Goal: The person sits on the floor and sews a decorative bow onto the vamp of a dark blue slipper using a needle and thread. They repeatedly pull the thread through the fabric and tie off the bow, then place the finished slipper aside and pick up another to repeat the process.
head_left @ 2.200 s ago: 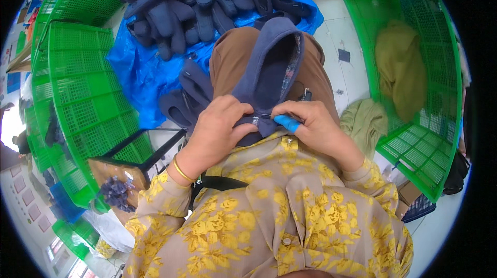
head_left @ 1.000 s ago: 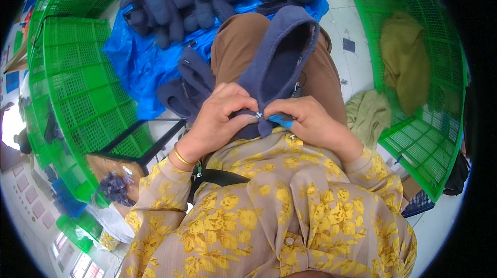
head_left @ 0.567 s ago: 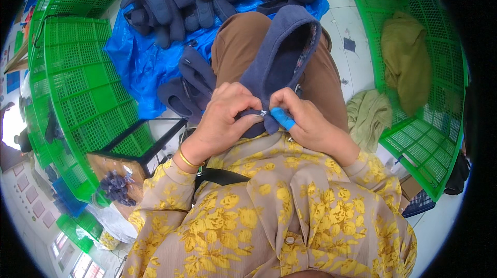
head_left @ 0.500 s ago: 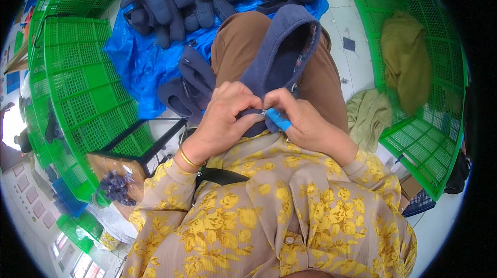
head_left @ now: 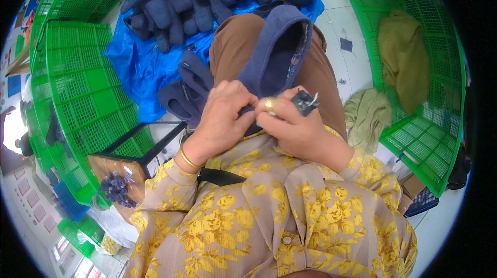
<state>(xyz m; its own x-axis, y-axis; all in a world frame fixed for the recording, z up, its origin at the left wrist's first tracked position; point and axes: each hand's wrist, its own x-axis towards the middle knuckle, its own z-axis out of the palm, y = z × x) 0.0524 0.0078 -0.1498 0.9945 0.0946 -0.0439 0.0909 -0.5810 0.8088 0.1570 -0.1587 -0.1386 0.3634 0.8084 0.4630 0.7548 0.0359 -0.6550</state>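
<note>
One dark blue slipper (head_left: pixel 264 55) is up over the person's two brown knees (head_left: pixel 233 45), its heel end toward the belly. The left hand (head_left: pixel 225 115) pinches that end with thumb and bent fingers. One gold bangle (head_left: pixel 189 160) is on that wrist. The right hand (head_left: pixel 290 120) is just beside it, fingers curled tight round one small dark thing (head_left: pixel 304 103); it's too blurry to tell what. At least two more slippers (head_left: pixel 196 71) lie by the left knee. Past them I see a big heap of slippers (head_left: pixel 160 11), too many to count, on one blue sheet (head_left: pixel 127 66). Two cloths are at the right: one brownish-green cloth (head_left: pixel 404 61) inside a green basket (head_left: pixel 417 141), one pale green cloth (head_left: pixel 367 115) beside it.
</note>
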